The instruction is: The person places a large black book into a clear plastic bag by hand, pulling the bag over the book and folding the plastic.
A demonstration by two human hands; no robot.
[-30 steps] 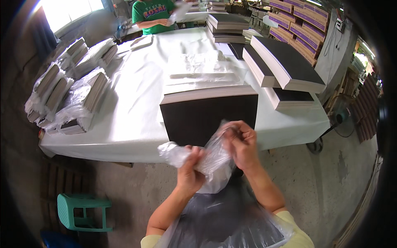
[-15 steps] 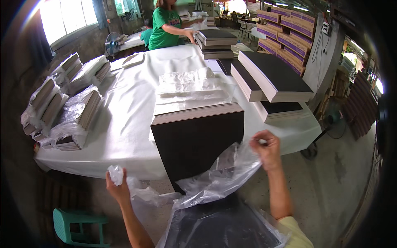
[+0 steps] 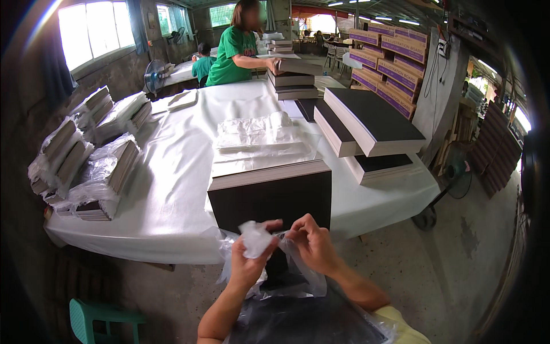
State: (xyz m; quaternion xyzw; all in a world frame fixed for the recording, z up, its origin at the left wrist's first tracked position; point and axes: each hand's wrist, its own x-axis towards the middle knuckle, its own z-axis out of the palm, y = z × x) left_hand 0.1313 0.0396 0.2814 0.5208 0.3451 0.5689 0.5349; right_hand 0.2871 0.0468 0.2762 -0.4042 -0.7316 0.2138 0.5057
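Observation:
My left hand (image 3: 246, 265) is closed around a crumpled wad of clear plastic film (image 3: 256, 239). Close beside it, my right hand (image 3: 316, 247) pinches a gathered edge of the same film. From both hands the film hangs loosely toward the black, plastic-covered surface (image 3: 292, 321) at the bottom of the view. Just beyond my hands, a thick stack of boards (image 3: 269, 198) with a black face and pale edges stands at the table's near edge. My hands hide its lower part.
Plastic-wrapped board stacks (image 3: 94, 172) lie on the white-covered table (image 3: 177, 223) at left; black-topped stacks (image 3: 378, 117) stand at right. Folded plastic sheets (image 3: 255, 135) lie mid-table. Across it, a person in green (image 3: 232, 54) handles boards. A green stool (image 3: 106, 318) stands lower left.
Both hands have come together in front of the board stack, the left moving right and the right moving left, drawing the film in. The person across the table has shifted slightly right.

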